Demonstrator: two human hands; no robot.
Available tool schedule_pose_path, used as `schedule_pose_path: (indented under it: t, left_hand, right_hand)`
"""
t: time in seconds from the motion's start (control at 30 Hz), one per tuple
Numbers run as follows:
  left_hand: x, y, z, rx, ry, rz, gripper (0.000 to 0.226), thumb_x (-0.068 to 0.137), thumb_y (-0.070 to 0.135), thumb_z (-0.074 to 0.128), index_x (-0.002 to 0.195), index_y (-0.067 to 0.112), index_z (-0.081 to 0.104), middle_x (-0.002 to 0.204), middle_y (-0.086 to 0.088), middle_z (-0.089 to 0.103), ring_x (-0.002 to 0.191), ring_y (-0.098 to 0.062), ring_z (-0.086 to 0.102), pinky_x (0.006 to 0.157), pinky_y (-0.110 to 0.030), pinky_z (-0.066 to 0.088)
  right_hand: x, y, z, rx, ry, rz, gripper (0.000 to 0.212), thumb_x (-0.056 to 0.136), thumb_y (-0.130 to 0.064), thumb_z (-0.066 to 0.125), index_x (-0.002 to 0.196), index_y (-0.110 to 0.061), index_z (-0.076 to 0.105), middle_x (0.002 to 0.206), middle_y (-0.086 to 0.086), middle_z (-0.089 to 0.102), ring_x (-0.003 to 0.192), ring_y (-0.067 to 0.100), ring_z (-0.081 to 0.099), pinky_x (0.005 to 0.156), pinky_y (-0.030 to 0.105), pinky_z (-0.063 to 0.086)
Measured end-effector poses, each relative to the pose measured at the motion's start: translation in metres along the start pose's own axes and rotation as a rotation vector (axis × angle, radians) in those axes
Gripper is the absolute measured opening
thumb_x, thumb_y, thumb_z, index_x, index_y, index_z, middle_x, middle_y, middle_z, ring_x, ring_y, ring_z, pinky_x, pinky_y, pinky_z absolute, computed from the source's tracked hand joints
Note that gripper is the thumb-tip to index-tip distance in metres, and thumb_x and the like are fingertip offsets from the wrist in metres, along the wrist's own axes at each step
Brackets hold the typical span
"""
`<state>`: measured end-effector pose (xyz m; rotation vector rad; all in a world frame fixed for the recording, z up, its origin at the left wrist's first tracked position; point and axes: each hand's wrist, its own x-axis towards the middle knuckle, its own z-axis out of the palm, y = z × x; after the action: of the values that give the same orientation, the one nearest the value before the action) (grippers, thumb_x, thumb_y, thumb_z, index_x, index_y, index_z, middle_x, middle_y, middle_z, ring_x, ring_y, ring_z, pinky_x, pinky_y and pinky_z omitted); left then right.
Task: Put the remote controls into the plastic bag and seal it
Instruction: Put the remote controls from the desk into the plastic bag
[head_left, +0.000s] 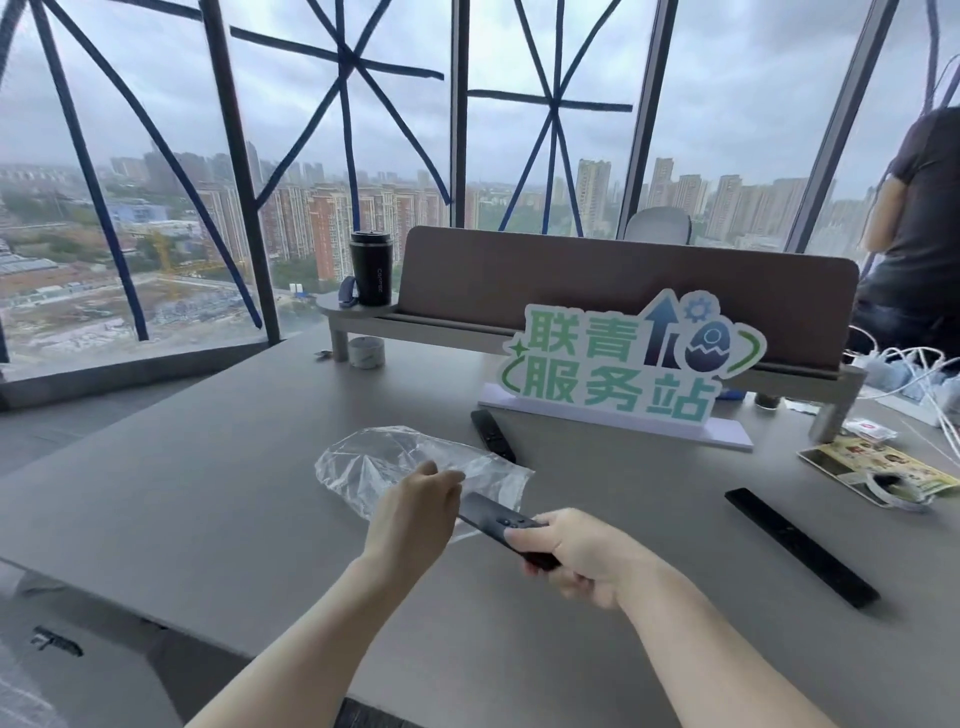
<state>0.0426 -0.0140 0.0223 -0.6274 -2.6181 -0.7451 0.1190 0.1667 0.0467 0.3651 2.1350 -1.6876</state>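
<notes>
A clear plastic bag (384, 462) lies crumpled on the grey table (208, 493). My left hand (415, 512) pinches the bag's near edge. My right hand (576, 551) grips a black remote control (493, 514) by its near end; its far end points into the bag's mouth beside my left hand. A second black remote (492, 435) lies beyond the bag, in front of the sign. A third, longer black remote (800, 545) lies flat on the table to the right.
A green-lettered sign (623, 364) stands on a white base behind the bag. A shelf riser (571, 322) carries a black tumbler (370, 267). A tape roll (366, 352), a leaflet (872, 467) and white cables (914, 374) lie around. A person (914, 218) stands at the far right.
</notes>
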Motion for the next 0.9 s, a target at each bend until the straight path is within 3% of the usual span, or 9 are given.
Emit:
schedule_pose_path:
  t: [0.07,0.17,0.27,0.4,0.5,0.6,0.67,0.8,0.9]
  left_hand:
    - [0.001,0.003,-0.006,-0.092,0.053,-0.028,0.024,0.092,0.025,0.048,0.105,0.023,0.069,0.091,-0.005,0.063,0.080,-0.031,0.062,0.063,-0.034,0.046]
    - [0.004,-0.006,-0.012,-0.130,0.107,-0.091,0.022,0.091,0.025,0.048,0.088,0.017,0.068,0.078,-0.004,0.057,0.072,-0.029,0.057,0.062,-0.039,0.050]
    - [0.010,-0.016,-0.016,-0.159,0.121,-0.130,0.022,0.091,0.024,0.049,0.088,0.023,0.070,0.076,0.000,0.057,0.073,-0.027,0.056,0.061,-0.036,0.048]
    - [0.003,-0.018,-0.016,-0.146,0.110,-0.143,0.024,0.091,0.028,0.050,0.102,0.034,0.070,0.084,0.003,0.062,0.078,-0.023,0.059,0.061,-0.030,0.043]
    - [0.021,-0.031,-0.006,-0.131,0.092,-0.163,0.022,0.091,0.031,0.051,0.102,0.037,0.070,0.091,0.007,0.065,0.083,-0.019,0.061,0.064,-0.030,0.047]
    - [0.018,-0.029,-0.006,-0.141,0.056,-0.148,0.023,0.090,0.035,0.051,0.105,0.039,0.068,0.099,0.012,0.067,0.089,-0.014,0.062,0.069,-0.030,0.049]
    - [0.021,-0.030,-0.006,-0.149,0.034,-0.147,0.024,0.090,0.034,0.052,0.108,0.040,0.066,0.104,0.014,0.068,0.093,-0.012,0.063,0.071,-0.028,0.047]
    - [0.025,-0.041,-0.001,-0.148,-0.079,-0.133,0.025,0.089,0.033,0.053,0.109,0.039,0.067,0.104,0.014,0.071,0.092,-0.007,0.063,0.073,-0.023,0.046]
    - [0.028,-0.036,0.005,-0.144,-0.113,-0.145,0.022,0.089,0.036,0.052,0.096,0.031,0.072,0.089,0.008,0.074,0.084,-0.013,0.063,0.071,-0.028,0.050]
  right_hand:
    - [0.018,-0.014,0.014,0.125,-0.016,-0.060,0.021,0.092,-0.026,0.063,0.106,-0.009,0.063,0.073,0.006,0.064,0.040,0.009,0.039,0.035,0.018,0.030]
    - [0.030,-0.022,0.023,0.336,0.080,-0.154,0.024,0.096,-0.013,0.055,0.115,0.001,0.059,0.086,0.016,0.063,0.057,0.021,0.063,0.051,0.028,0.057]
    - [0.033,-0.015,0.011,0.317,0.435,-0.182,0.021,0.089,0.001,0.044,0.089,0.003,0.066,0.073,0.018,0.066,0.048,0.024,0.058,0.049,0.032,0.054]
    - [0.059,-0.008,-0.013,0.015,0.759,-0.151,0.023,0.086,-0.015,0.043,0.083,-0.008,0.064,0.069,0.006,0.067,0.053,0.026,0.059,0.053,0.035,0.053]
    - [0.129,-0.022,-0.020,-0.330,0.691,-0.078,0.027,0.089,-0.035,0.044,0.087,-0.012,0.057,0.091,0.010,0.068,0.075,0.031,0.063,0.070,0.038,0.055]
    - [0.167,-0.032,-0.016,-0.488,0.717,-0.052,0.051,0.089,-0.051,0.045,0.109,-0.007,0.060,0.113,0.015,0.063,0.096,0.034,0.062,0.080,0.037,0.050]
    - [0.186,-0.038,-0.017,-0.588,0.761,-0.031,0.055,0.087,-0.054,0.049,0.116,-0.008,0.059,0.118,0.014,0.058,0.102,0.034,0.062,0.081,0.039,0.049]
    - [0.204,-0.036,-0.014,-0.704,0.708,0.001,0.039,0.084,-0.040,0.059,0.110,-0.010,0.059,0.107,0.011,0.066,0.097,0.033,0.065,0.071,0.034,0.047]
    - [0.189,-0.034,-0.027,-0.530,0.546,-0.048,0.023,0.085,-0.034,0.055,0.089,-0.012,0.060,0.075,0.007,0.063,0.072,0.029,0.062,0.060,0.030,0.043]
